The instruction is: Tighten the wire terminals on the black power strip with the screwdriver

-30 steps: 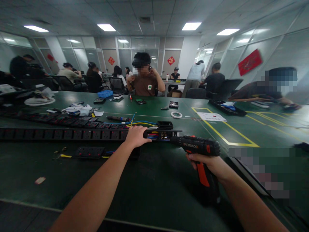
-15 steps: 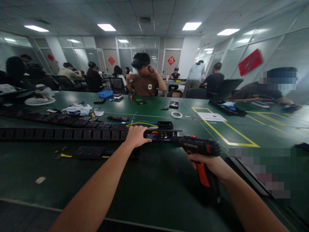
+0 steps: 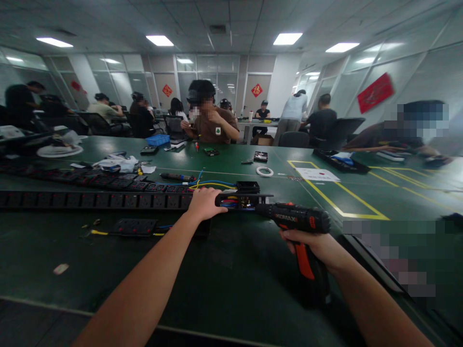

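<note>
A long black power strip (image 3: pixel 119 200) with a row of sockets runs from the left edge to the middle of the table. Near its right end my left hand (image 3: pixel 205 204) is wrapped over it. Coloured wires and metal parts show in the open end section (image 3: pixel 243 202), just right of my fingers. My right hand (image 3: pixel 314 245) grips a black and orange cordless drill (image 3: pixel 302 219) by its handle. The drill points left, its tip at the strip's open end; whether a bit touches a screw there is too small to tell.
Behind the strip lie more socket strips (image 3: pixel 108 181), a black screwdriver-like tool (image 3: pixel 177 177), blue and yellow wires and a white ring (image 3: pixel 265 171). In front sits a short socket piece (image 3: pixel 135 226). A dark-edged slab (image 3: pixel 376 262) is at right. A co-worker sits opposite.
My hands, the drill and the power strip have stayed in place. The person opposite has leaned to the left and shifted their arms.
</note>
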Action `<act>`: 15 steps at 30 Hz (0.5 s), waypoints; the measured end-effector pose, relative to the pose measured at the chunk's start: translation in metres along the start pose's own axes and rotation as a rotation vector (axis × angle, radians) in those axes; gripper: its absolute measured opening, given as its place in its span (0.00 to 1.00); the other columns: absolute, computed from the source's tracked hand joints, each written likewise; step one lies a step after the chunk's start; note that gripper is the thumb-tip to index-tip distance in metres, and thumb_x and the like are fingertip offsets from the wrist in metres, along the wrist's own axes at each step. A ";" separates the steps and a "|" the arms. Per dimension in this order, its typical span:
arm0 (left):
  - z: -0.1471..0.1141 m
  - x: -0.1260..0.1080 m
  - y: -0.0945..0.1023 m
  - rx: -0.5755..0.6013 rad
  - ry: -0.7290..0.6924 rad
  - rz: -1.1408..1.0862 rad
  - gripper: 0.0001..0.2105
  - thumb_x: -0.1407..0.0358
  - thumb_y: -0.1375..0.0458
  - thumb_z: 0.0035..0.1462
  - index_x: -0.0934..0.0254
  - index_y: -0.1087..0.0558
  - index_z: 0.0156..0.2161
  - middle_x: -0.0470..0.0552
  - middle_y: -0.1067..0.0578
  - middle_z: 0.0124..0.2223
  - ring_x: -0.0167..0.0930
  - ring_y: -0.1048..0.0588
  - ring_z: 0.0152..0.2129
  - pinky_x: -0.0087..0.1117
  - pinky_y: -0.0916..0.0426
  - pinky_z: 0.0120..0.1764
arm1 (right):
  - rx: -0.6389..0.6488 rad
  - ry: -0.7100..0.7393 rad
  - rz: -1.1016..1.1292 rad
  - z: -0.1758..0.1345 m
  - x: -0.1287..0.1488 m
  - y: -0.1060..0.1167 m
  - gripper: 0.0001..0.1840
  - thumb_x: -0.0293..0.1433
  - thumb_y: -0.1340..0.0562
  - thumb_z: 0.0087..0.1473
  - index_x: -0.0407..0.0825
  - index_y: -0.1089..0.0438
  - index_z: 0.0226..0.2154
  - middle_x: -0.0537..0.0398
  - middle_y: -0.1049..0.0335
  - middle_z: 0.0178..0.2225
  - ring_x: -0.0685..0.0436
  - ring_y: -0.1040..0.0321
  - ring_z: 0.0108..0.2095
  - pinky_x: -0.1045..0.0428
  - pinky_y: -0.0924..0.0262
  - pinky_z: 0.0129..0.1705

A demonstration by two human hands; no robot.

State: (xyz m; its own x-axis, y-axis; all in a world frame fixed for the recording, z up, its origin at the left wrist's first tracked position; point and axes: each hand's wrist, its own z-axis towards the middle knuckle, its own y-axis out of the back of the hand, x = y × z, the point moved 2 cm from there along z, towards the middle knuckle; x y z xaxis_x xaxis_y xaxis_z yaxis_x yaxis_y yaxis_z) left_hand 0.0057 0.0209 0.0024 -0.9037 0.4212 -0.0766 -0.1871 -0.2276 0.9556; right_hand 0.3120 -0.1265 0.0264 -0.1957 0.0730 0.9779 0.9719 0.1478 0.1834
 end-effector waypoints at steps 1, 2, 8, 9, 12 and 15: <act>0.000 0.000 0.000 -0.001 0.001 -0.001 0.34 0.36 0.39 0.54 0.54 0.27 0.59 0.56 0.23 0.57 0.48 0.27 0.53 0.46 0.37 0.52 | -0.001 -0.004 -0.001 0.000 0.000 0.000 0.14 0.41 0.27 0.47 0.48 0.25 0.29 0.57 0.28 0.22 0.46 0.35 0.22 0.50 0.42 0.26; 0.000 0.000 0.000 0.000 0.001 -0.003 0.34 0.36 0.39 0.54 0.54 0.27 0.59 0.56 0.23 0.57 0.48 0.27 0.53 0.46 0.37 0.53 | -0.002 -0.011 -0.003 -0.001 0.001 0.000 0.14 0.41 0.27 0.47 0.48 0.25 0.29 0.57 0.28 0.22 0.46 0.35 0.22 0.50 0.42 0.26; 0.001 0.000 0.000 0.014 0.000 -0.023 0.34 0.36 0.39 0.54 0.55 0.27 0.59 0.56 0.24 0.58 0.49 0.28 0.54 0.47 0.37 0.53 | -0.008 -0.019 -0.018 -0.003 0.005 -0.002 0.14 0.41 0.27 0.47 0.49 0.25 0.28 0.57 0.28 0.21 0.46 0.34 0.22 0.51 0.42 0.27; 0.001 0.000 0.000 0.015 0.000 -0.024 0.34 0.37 0.38 0.54 0.56 0.27 0.59 0.57 0.24 0.58 0.49 0.28 0.54 0.48 0.37 0.54 | -0.007 -0.011 -0.015 -0.003 0.006 -0.002 0.13 0.40 0.27 0.47 0.49 0.25 0.28 0.58 0.28 0.21 0.46 0.34 0.22 0.51 0.42 0.27; 0.001 0.000 0.001 0.020 0.005 -0.026 0.34 0.37 0.38 0.54 0.55 0.27 0.59 0.57 0.24 0.58 0.49 0.27 0.54 0.48 0.37 0.54 | 0.002 -0.001 -0.002 -0.003 0.006 -0.002 0.12 0.39 0.28 0.48 0.48 0.25 0.28 0.58 0.28 0.21 0.47 0.34 0.22 0.51 0.42 0.27; 0.000 -0.001 0.002 0.015 0.002 -0.025 0.34 0.37 0.38 0.54 0.55 0.27 0.59 0.56 0.23 0.58 0.49 0.27 0.54 0.47 0.37 0.54 | 0.004 -0.015 -0.006 -0.003 0.004 -0.001 0.12 0.39 0.28 0.48 0.48 0.25 0.28 0.58 0.28 0.21 0.46 0.34 0.22 0.51 0.41 0.28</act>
State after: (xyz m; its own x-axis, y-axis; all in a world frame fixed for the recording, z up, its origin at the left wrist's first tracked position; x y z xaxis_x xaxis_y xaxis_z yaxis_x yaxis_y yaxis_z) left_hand 0.0060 0.0205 0.0042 -0.8994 0.4252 -0.1015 -0.2044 -0.2040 0.9574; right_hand 0.3104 -0.1288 0.0306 -0.2036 0.0866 0.9752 0.9701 0.1526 0.1890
